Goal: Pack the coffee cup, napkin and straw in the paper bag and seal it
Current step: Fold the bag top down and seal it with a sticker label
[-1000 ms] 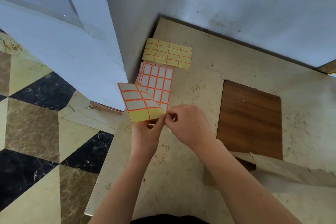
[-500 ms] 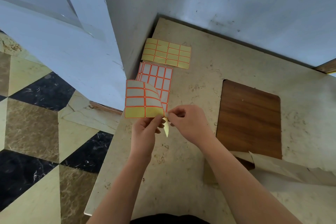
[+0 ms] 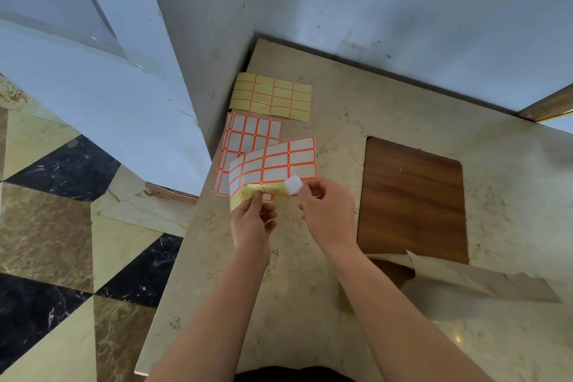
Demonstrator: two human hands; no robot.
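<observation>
Since a moment ago: held label sheet (image 3: 276, 164) swung round from upright to lying flatter across the view, and one white label (image 3: 293, 185) now lifted off its yellow backing.

Task judged late, in the sealing stage: paper bag (image 3: 483, 282) lying on its side at the right near edge of the desk (image 3: 310, 273), flap loose, not yet stuck down. Coffee cup, napkin and straw nowhere in view; presumably inside the bag, though not possible to confirm. Left to do: carry the label over, press it across the flap.

Left hand (image 3: 252, 223), grip pinched narrow on the sheet's lower curled edge. Right hand (image 3: 328, 214), fingertips closed on the peeled label, just beside the sheet.

Beige marble desk set into a corner of pale scuffed walls (image 3: 403, 9); dark wooden board (image 3: 412, 198) inlaid or resting on it, bag overlapping its near edge. Floor (image 3: 46, 226) to the left in black, brown and cream marble triangles. Two further label sheets flat near the corner: white with orange lines (image 3: 245, 136), partly under the held one, and yellow (image 3: 271, 96) beyond.
</observation>
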